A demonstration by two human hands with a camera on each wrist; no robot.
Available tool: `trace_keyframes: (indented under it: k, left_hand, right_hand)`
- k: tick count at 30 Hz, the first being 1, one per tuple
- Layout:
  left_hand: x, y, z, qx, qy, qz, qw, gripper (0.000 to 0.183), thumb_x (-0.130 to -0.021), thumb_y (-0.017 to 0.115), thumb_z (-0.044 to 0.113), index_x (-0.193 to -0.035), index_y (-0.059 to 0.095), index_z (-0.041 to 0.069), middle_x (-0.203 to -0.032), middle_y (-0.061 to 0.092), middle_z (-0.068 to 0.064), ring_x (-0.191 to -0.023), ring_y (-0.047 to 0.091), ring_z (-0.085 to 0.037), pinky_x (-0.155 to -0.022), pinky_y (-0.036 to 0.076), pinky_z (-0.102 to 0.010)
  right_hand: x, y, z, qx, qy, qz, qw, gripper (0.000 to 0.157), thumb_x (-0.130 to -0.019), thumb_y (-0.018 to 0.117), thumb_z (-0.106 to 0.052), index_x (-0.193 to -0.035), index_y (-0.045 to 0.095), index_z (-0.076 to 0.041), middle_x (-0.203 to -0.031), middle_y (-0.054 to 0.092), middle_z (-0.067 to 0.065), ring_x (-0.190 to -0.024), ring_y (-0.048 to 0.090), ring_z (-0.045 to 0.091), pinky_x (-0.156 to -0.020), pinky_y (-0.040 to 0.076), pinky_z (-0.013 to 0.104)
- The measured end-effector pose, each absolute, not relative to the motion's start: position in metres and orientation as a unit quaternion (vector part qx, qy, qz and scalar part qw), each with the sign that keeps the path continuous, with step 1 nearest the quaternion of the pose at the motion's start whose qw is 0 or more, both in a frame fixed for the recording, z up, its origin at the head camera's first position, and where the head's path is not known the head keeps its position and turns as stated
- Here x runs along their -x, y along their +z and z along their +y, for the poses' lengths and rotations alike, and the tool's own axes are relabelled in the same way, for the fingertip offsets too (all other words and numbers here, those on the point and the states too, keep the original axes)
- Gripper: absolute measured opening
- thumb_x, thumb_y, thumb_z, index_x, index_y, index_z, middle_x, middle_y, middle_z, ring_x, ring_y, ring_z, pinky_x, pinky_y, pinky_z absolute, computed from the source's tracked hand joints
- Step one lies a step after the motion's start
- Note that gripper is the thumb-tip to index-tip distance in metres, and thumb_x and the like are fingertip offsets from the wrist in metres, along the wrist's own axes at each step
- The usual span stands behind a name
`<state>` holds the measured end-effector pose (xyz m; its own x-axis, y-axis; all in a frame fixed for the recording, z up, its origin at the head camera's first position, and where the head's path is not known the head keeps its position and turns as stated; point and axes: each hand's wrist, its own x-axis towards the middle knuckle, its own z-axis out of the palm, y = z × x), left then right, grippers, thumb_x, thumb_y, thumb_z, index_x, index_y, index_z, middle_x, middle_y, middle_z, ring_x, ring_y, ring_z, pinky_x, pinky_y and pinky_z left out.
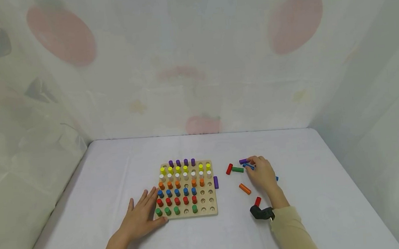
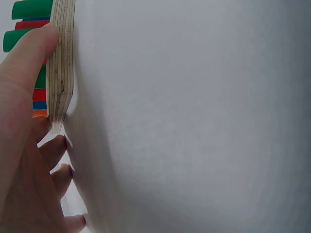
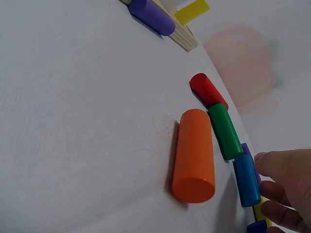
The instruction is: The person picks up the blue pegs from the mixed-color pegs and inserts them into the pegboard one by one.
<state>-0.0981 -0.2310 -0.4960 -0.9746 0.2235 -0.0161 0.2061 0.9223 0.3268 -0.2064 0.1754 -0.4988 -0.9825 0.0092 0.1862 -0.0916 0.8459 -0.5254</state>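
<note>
A square wooden pegboard (image 1: 208, 211) holds rows of coloured pegs. My left hand (image 1: 140, 218) rests against its left side with fingers spread, the thumb pressed to the near edge. In the left wrist view the thumb (image 2: 29, 60) touches the layered wood. To the board's right, my right hand (image 1: 262, 173) reaches down to loose pegs. Its fingertips are right at a purple peg (image 1: 243, 161) and a blue peg (image 3: 247, 179). A yellow peg (image 3: 258, 213) lies partly hidden by the fingers. I cannot tell whether the fingers pinch any peg.
Loose red (image 1: 229, 169), green (image 1: 238, 170) and orange (image 1: 245, 189) pegs lie between board and right hand. Another purple peg (image 1: 216, 182) lies along the board's right edge. A red peg (image 1: 258, 201) is by the right wrist. Curtains surround the white table (image 1: 117, 158).
</note>
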Motion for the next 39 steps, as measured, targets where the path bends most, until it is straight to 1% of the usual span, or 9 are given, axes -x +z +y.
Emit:
trace_keyframes:
  k: [15, 30, 39]
  left_hand:
    - [0.0992, -0.4957, -0.2309, -0.111, 0.166, 0.980, 0.023, 0.096, -0.070, 0.063, 0.066, -0.143, 0.034, 0.011, -0.150, 0.030, -0.007, -0.136, 0.026, -0.036, -0.101, 0.011, -0.071]
    - [0.0976, -0.4932, -0.2294, -0.106, 0.166, 0.980, 0.030, 0.096, -0.070, 0.064, 0.065, -0.143, 0.034, 0.011, -0.149, 0.030, -0.007, -0.137, 0.025, -0.036, -0.101, 0.011, -0.071]
    - [0.0974, -0.4935, -0.2297, -0.100, 0.167, 0.980, 0.036, 0.097, -0.070, 0.063, 0.067, -0.144, 0.033, 0.012, -0.150, 0.030, -0.006, -0.137, 0.024, -0.036, -0.101, 0.010, -0.070]
  right_hand:
    - [0.2131, -0.4993, 0.1750, -0.025, 0.244, -0.968, 0.052, 0.024, -0.083, 0.067, -0.019, -0.103, 0.065, -0.007, -0.092, 0.062, 0.010, -0.083, 0.056, 0.025, -0.077, 0.050, 0.041]
    - [0.2140, -0.5034, 0.1723, -0.020, 0.221, -0.974, 0.056, 0.020, -0.082, 0.068, -0.019, -0.099, 0.066, -0.010, -0.088, 0.060, 0.009, -0.081, 0.055, 0.025, -0.070, 0.046, 0.039]
    - [0.2137, -0.5021, 0.1720, -0.016, 0.239, -0.969, 0.055, 0.021, -0.083, 0.067, -0.019, -0.102, 0.066, -0.010, -0.093, 0.060, 0.010, -0.083, 0.054, 0.026, -0.073, 0.047, 0.040]
